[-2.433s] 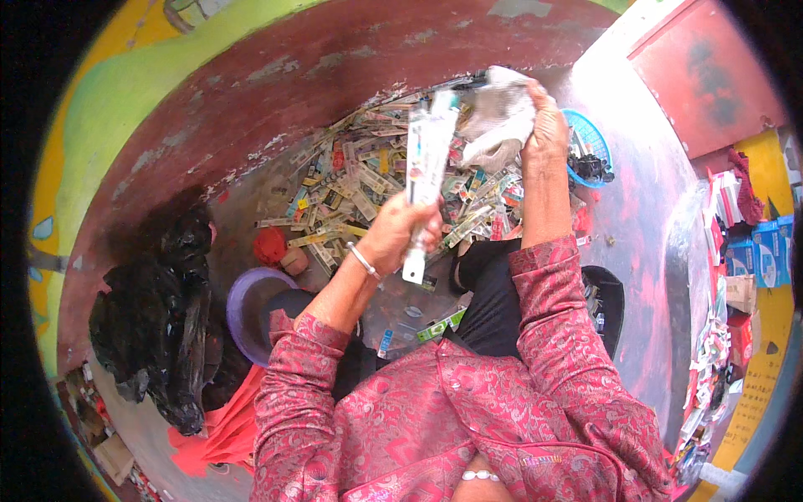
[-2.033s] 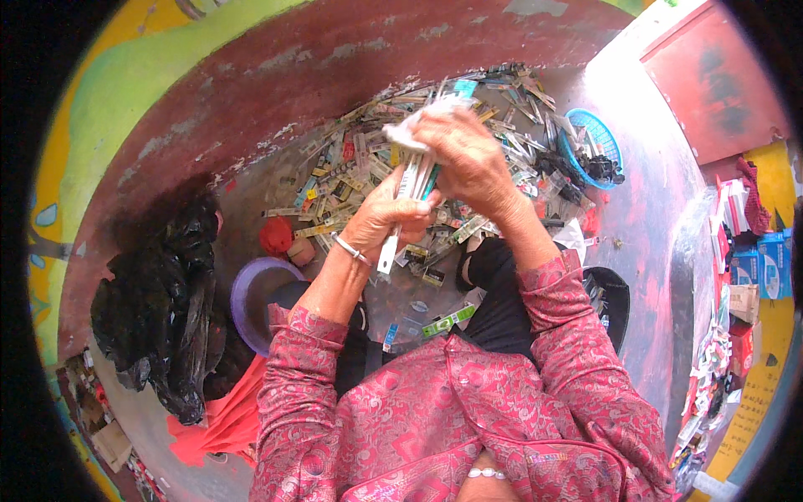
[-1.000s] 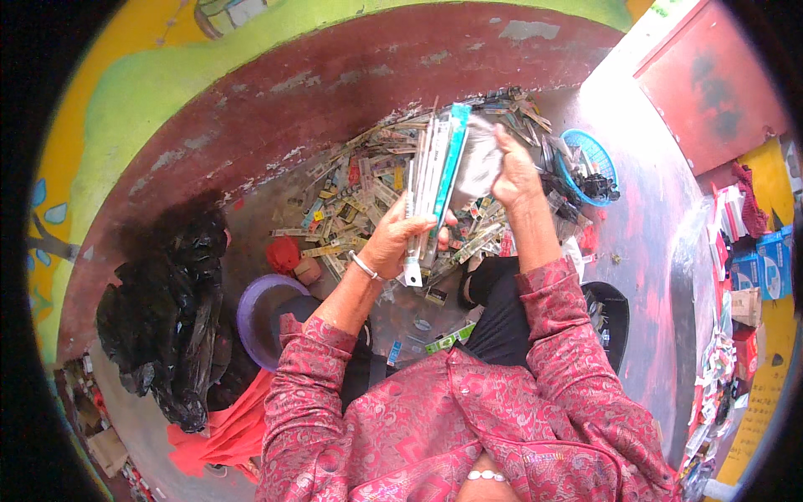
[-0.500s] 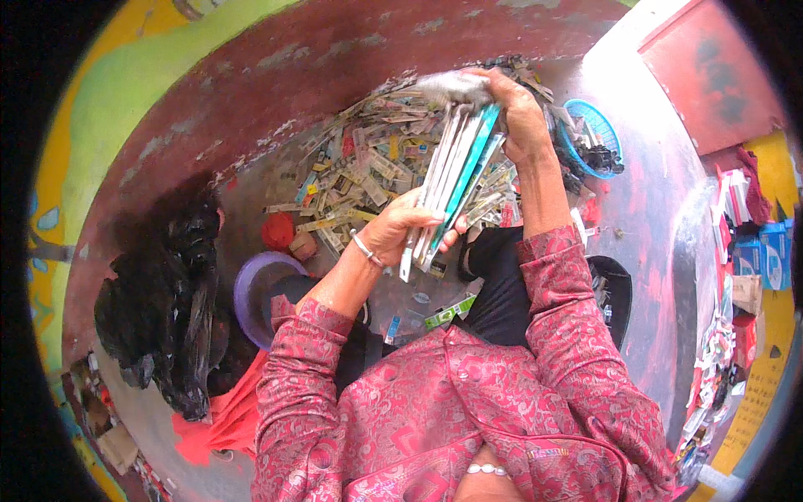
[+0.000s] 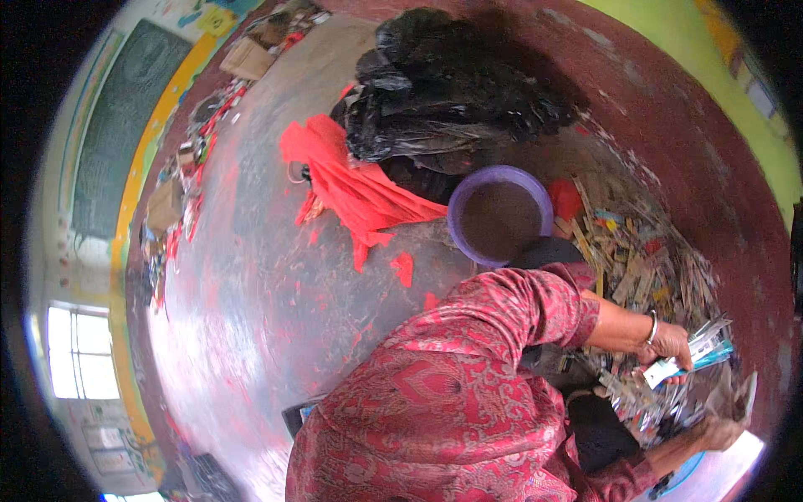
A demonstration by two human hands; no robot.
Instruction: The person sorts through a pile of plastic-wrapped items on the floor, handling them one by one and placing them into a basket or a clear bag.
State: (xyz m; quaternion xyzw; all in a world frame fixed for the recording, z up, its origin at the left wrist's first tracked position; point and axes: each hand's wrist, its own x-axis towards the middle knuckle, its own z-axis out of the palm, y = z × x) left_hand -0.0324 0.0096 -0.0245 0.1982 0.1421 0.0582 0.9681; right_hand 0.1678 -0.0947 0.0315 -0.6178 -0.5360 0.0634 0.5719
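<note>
My left hand (image 5: 665, 341), with a bangle at its wrist, grips a bundle of slim, flat white and teal packets (image 5: 711, 356) at the right of the view. Lower down, my right hand (image 5: 721, 433) is closed, apart from the bundle. A crumpled greyish plastic bag (image 5: 738, 395) rises from its fingers. Below and beside both hands spreads a loose pile of similar slim packets (image 5: 640, 268) on the floor, against the wall. My right forearm partly covers a blue basket (image 5: 687, 475).
A purple basin (image 5: 548, 209) stands left of the pile, with a red ball-like thing (image 5: 565, 199) beside it. Beyond are a large black plastic bag (image 5: 452, 92) and red sheeting (image 5: 360, 188). Cardboard boxes (image 5: 165, 207) and litter line the far left wall.
The view has swung left, putting my hands at the right edge. My right hand has come away from the bundle's top with the plastic bag; my left hand keeps the packets.
</note>
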